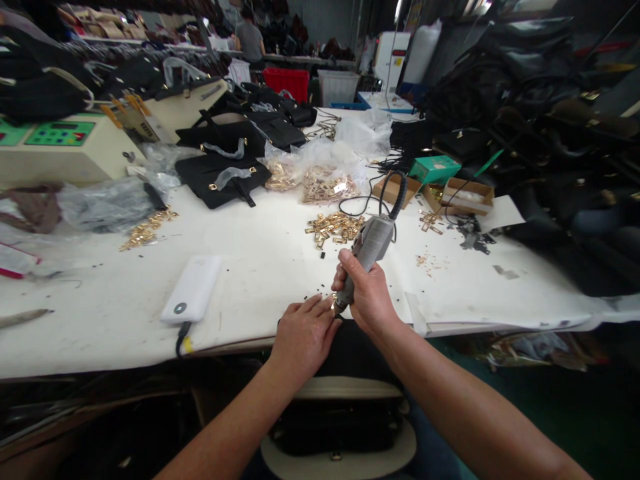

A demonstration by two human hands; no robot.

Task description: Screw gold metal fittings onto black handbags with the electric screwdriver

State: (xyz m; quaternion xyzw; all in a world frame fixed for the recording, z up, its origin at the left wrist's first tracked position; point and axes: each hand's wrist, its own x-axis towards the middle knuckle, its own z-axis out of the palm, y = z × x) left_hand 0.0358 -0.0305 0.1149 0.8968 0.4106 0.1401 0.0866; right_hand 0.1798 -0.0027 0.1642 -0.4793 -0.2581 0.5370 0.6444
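My right hand (367, 290) is wrapped round a grey electric screwdriver (371, 243), tilted with its tip pointing down and left. A black cable loops from its upper end. The tip meets a small gold fitting (335, 301), partly hidden by my fingers. My left hand (306, 332) holds the edge of a black bag flap (350, 350) at the table's front edge, its fingertips beside the screwdriver tip. Below the flap, the black handbag with cream trim (345, 388) rests at my lap, its mouth facing up.
On the white table (260, 267) lie a pile of gold fittings (333, 228), a white power bank (193, 290) with a cable, and bagged fittings (327, 183). Black handbags (220, 173) stand behind. Small boxes (463, 195) are at the right. A person (249, 40) is in the background.
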